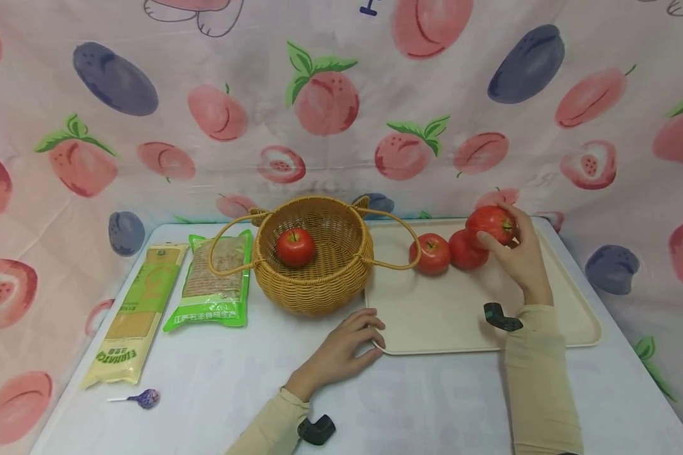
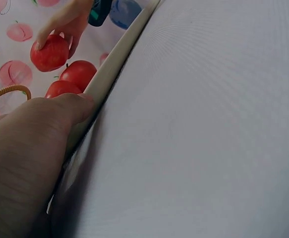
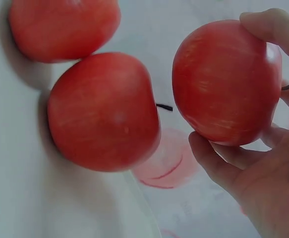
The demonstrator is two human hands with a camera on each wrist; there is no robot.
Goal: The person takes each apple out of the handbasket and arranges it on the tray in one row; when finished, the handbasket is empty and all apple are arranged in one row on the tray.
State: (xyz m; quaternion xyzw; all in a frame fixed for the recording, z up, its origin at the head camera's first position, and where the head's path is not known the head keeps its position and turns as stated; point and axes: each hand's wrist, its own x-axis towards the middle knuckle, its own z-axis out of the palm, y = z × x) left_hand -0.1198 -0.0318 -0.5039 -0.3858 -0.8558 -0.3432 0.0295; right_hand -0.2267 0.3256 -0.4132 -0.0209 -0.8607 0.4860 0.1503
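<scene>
My right hand (image 1: 519,253) grips a red apple (image 1: 491,225) between thumb and fingers, raised over the back right of the beige tray (image 1: 461,316). In the right wrist view the held apple (image 3: 226,82) is apart from a second apple (image 3: 104,111). Two more apples, one in the middle (image 1: 468,249) and one to its left (image 1: 430,254), sit side by side on the tray. At the tray's front left corner rests my left hand (image 1: 341,347), its fingers and thumb at the rim. A wicker basket (image 1: 313,294) beside the tray holds one apple (image 1: 295,247).
The basket's two loop handles spread outward, the right one (image 1: 395,265) reaching over the tray. Left of the basket lie a green-edged food packet (image 1: 213,278) and a long noodle pack (image 1: 139,309). A purple lollipop (image 1: 147,398) lies at the front left. Fruit-print cloth (image 1: 330,158) hangs behind.
</scene>
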